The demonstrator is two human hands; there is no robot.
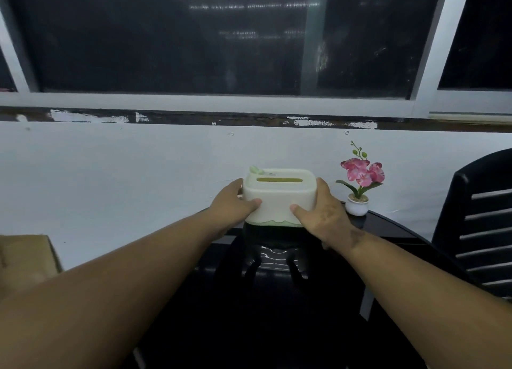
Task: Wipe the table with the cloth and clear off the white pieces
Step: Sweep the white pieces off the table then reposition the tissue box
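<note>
Here, both hands clasp a cream tissue box (pixel 279 195) with a pale green base, which sits at the far edge of the dark glossy desk (pixel 388 224), toward twelve o'clock. The left hand (pixel 235 204) presses against the box's nine o'clock side, thumb laid across the front face and fingers curled round behind. The right hand (pixel 324 212) mirrors it on the three o'clock side, thumb on the front near the lower corner. The box stands upright, its slot facing up; whether it rests on the desk or is lifted just clear cannot be told. A small green ornament sits at its top rear corner.

Just beside the box, at about two o'clock from it, stands a small white pot (pixel 356 206) holding a pink artificial orchid (pixel 363 172), apart from the right hand. A black slatted chair (pixel 482 224) is at three o'clock by the desk's edge. A brown cardboard box (pixel 26 260) lies at nine o'clock. Behind the desk runs a white wall (pixel 110 169) under a dark window (pixel 171 36).
</note>
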